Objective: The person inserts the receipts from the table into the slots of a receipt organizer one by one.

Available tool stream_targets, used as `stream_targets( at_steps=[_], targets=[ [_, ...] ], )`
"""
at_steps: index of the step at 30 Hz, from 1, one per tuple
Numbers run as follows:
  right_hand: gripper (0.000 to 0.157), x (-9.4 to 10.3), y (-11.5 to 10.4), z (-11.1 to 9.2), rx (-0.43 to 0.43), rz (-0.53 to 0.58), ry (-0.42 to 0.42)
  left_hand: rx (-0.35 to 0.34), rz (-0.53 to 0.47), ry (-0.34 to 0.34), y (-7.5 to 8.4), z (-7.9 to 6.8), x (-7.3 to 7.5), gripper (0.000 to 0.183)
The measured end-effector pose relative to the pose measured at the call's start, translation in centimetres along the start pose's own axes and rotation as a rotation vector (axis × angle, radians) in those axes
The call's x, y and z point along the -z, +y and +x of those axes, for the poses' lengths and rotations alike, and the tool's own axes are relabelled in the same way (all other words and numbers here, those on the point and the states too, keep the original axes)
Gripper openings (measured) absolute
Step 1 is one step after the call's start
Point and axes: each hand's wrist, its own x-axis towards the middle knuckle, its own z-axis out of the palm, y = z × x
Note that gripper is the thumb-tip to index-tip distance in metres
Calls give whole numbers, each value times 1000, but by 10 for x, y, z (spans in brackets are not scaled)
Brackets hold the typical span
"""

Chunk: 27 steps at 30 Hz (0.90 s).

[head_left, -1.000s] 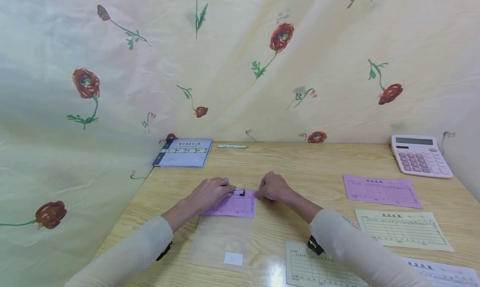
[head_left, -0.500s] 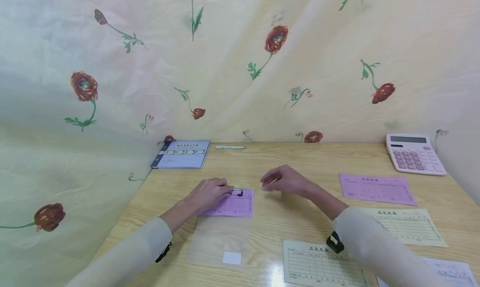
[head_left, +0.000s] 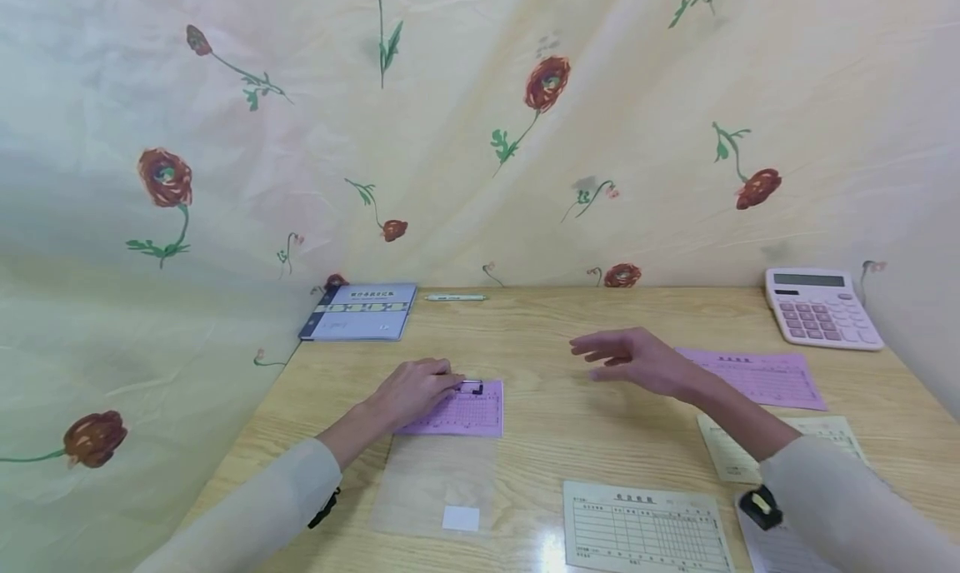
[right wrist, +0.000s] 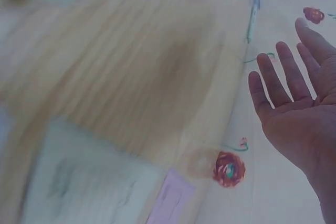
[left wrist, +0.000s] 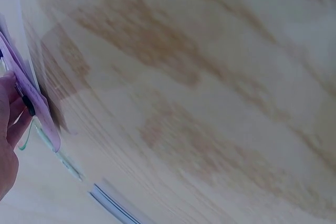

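Observation:
On the table in the head view, my left hand (head_left: pixel 414 391) grips the top edge of a purple form (head_left: pixel 480 416), its fingers at a black binder clip (head_left: pixel 477 389) with a wire handle. The left wrist view shows this same clip (left wrist: pixel 26 103) on the purple paper's edge, close by the fingers. From under the form a translucent plastic sheet (head_left: pixel 427 485) with a white label (head_left: pixel 461 518) runs toward me. My right hand (head_left: pixel 641 361) is raised over the table to the right, holding nothing. Its fingers (right wrist: pixel 270 80) are spread and straight in the right wrist view.
Loose forms lie at right: a purple one (head_left: pixel 780 377), a pale green one (head_left: pixel 817 427), another pale green one (head_left: pixel 645 527) and a partly covered one (head_left: pixel 780 548). Farther back are a blue notebook (head_left: pixel 363 315), a pen (head_left: pixel 456 297) and a pink calculator (head_left: pixel 821 311), before a flowered curtain.
My right hand has left the form's right corner, opened and moved right, over toward the loose forms. The left hand has kept its grip at the clip.

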Motion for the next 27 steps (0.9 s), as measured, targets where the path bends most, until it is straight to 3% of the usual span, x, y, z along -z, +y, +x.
stream_targets(
  at_steps=[10, 14, 20, 27],
  targets=[
    [55, 9, -3, -59, -2, -154, -34, 8, 8, -11, 1, 0, -1, 21],
    [57, 15, -4, -84, 37, -186, -40, -4, 15, -7, 2, 0, 0, 20],
    [60, 17, 4, -113, 34, -158, -78, -5, 33, -18, 1, 1, 3, 22],
    [55, 6, 22, -136, 48, -113, -89, -11, 39, -33, 1, 1, 5, 22]
  ],
)
